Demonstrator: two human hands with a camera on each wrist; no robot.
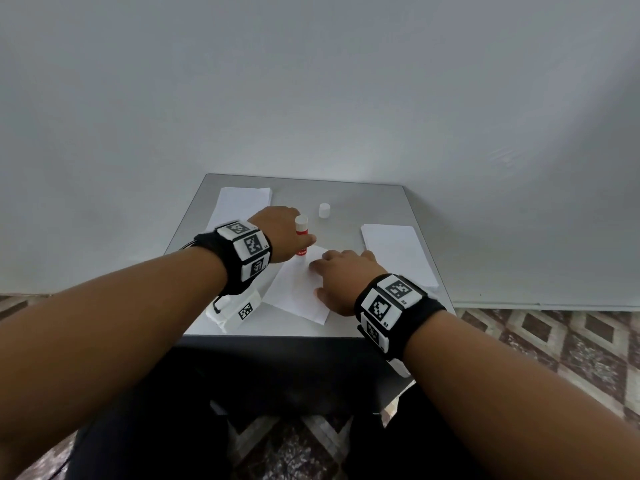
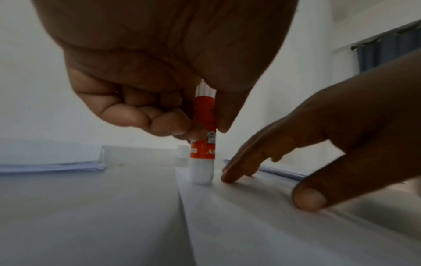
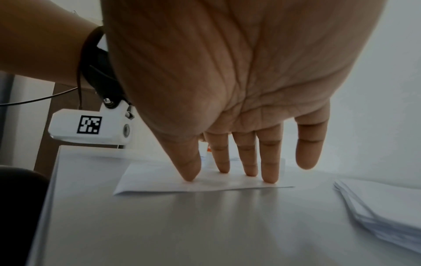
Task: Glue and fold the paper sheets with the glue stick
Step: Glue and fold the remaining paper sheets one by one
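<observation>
My left hand (image 1: 284,233) clenched the glue stick (image 2: 203,144), a smooth red-orange and white plastic cylinder, upright with its lower end on the far corner of a thin white sheet (image 1: 300,289). That sheet lay flat at the middle of the smooth grey bench (image 1: 367,202). My right hand (image 1: 341,277) kept a released grip: straight, spread fingers (image 3: 270,162) pressed tips-down on the paper, thumb near the sheet's edge, little finger lifted. A small white round cap (image 1: 324,211) stood beyond the stick. Two paper stacks lay apart, one far left (image 1: 242,202), one right (image 1: 398,251).
</observation>
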